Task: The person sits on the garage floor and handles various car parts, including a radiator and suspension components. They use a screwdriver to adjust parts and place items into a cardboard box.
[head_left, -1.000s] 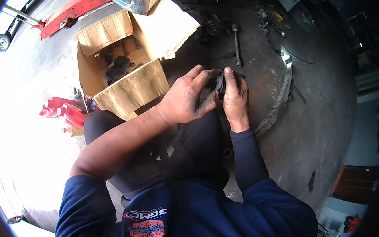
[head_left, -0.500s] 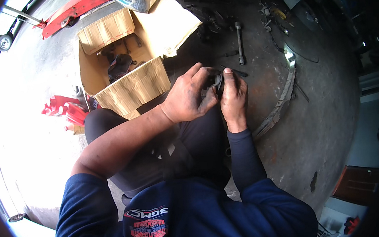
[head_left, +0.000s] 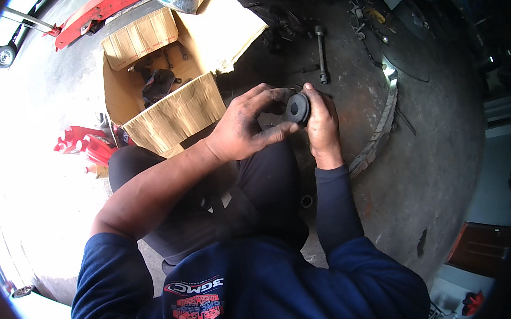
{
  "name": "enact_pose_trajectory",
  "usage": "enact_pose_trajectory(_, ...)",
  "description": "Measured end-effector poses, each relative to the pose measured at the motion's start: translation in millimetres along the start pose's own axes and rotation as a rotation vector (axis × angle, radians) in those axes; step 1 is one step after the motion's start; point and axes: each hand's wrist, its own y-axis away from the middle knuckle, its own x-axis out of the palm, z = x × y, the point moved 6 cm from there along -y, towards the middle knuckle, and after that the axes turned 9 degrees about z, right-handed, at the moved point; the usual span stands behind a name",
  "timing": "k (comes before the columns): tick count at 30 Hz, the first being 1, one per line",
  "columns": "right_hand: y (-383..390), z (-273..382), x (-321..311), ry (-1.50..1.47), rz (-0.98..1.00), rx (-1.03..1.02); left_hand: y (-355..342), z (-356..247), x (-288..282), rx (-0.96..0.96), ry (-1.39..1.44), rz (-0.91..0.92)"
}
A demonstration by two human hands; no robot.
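Observation:
A black round bushing (head_left: 298, 109) with a hole in its middle, rubber by its look, faces up toward me. My right hand (head_left: 323, 124) grips it from the right, with the thumb along its far edge. On the other side is my left hand (head_left: 251, 121), its thumb and fingers spread in a wide C with a gap between them. Its thumb tip is close to the bushing's lower edge; whether it touches I cannot tell. Both hands are dark with grime. Beyond them on the floor lies a long metal socket wrench (head_left: 322, 55).
An open cardboard box (head_left: 171, 115) with dark parts inside stands ahead on the left. Red bottles (head_left: 86, 143) are beside it. A curved leaf spring (head_left: 379, 135) lies at right, a small metal ring (head_left: 306, 201) by my right forearm. A red floor jack (head_left: 100, 16) stands far left.
My left hand has opened and drawn slightly left, away from the bushing. The bushing now shows its round face and hole. My right hand keeps hold and has shifted slightly right.

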Motion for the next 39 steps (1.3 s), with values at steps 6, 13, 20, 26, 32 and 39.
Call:
enact_pose_trajectory(6,9,-25,5,-0.421,0.011,0.253,1,-7,1,-0.020,-0.051,-0.014)
enact_pose_trajectory(13,16,-46,9,-0.472,0.004,0.324,6,-13,5,-0.036,-0.236,0.001)
enact_pose_trajectory(20,29,-82,11,-0.462,0.067,0.492,11,-8,18,-0.135,-0.221,0.058)
enact_pose_trajectory(26,36,-80,18,-0.434,0.063,0.425,15,-3,20,-0.153,-0.262,0.120)
enact_pose_trajectory(32,35,-76,19,-0.389,0.032,0.367,19,-1,14,-0.157,-0.155,0.153)
enact_pose_trajectory(39,36,-68,19,-0.198,0.136,0.253,23,-1,6,-0.205,-0.143,0.118)
